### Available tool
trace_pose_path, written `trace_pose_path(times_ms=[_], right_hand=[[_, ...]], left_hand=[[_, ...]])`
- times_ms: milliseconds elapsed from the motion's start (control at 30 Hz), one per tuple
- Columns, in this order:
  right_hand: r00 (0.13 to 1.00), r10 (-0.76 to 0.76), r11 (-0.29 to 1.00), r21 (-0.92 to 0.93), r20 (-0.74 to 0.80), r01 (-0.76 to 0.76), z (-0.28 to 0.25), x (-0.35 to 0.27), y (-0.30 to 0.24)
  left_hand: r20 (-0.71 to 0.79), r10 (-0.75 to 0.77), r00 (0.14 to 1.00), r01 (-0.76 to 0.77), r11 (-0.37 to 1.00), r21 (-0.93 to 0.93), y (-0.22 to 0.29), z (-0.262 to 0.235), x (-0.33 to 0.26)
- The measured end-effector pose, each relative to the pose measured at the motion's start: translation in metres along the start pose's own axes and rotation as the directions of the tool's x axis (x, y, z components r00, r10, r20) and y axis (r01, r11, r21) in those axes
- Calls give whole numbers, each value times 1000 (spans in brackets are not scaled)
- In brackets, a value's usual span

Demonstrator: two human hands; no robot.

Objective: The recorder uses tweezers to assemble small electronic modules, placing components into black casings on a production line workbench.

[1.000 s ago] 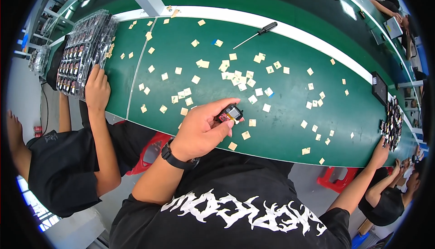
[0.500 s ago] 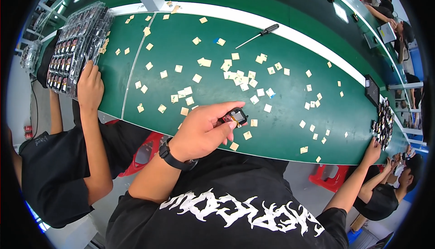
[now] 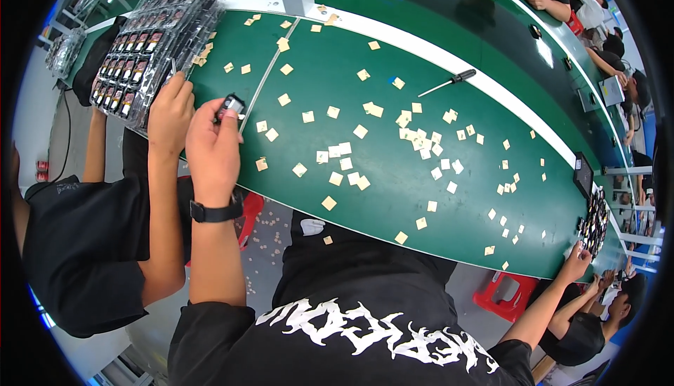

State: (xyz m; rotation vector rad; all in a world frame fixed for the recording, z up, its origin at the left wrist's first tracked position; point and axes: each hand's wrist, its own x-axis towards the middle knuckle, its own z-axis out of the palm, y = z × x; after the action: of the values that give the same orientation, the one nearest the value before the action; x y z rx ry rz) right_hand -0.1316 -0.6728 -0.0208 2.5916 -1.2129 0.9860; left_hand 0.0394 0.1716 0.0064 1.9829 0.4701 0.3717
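My left hand (image 3: 214, 144), a black watch on its wrist, grips a small black device housing (image 3: 230, 107) with a greyish face between thumb and fingers. It is held over the left part of the green table (image 3: 379, 196), beside a co-worker's hand. Far to the right, my right hand (image 3: 576, 264) reaches to the near edge of a pile of small black devices (image 3: 595, 224). Its fingers look closed together there; what they hold is too small to make out. Many small cream paper squares (image 3: 414, 136) lie scattered across the table between my hands.
Stacked clear plastic trays (image 3: 144, 52) full of black devices stand at the left. A co-worker's hand (image 3: 170, 112) holds a thin tool by them. A screwdriver (image 3: 461, 77) lies near the far edge, and a black box (image 3: 583, 173) stands by the pile. Another person sits at far right.
My left hand has swung left with the device housing, from the table's front middle to beside the co-worker's hand. The view has shifted. My right hand stays by the pile.
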Motion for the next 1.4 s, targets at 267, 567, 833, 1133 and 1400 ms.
trace_pose_path(times_ms=[267,567,833,1133,1400], right_hand=[[947,-319,788,566,41,241,-59,-120,-169],[521,-836,67,911,-171,406,-151,-214,-387],[541,-780,277,949,315,-153,-180,-244,-401],[65,-678,199,268,732,-943,-193,-283,-343],[8,-682,392,375,731,-840,-199,-251,-377]], left_hand=[[-63,408,911,-259,685,681,-13,-4,16],[600,270,753,41,891,-452,57,68,-86],[924,184,334,541,765,-348,77,91,-101],[826,270,495,221,880,-420,53,103,-102],[771,344,536,-13,916,-401,58,99,-105]])
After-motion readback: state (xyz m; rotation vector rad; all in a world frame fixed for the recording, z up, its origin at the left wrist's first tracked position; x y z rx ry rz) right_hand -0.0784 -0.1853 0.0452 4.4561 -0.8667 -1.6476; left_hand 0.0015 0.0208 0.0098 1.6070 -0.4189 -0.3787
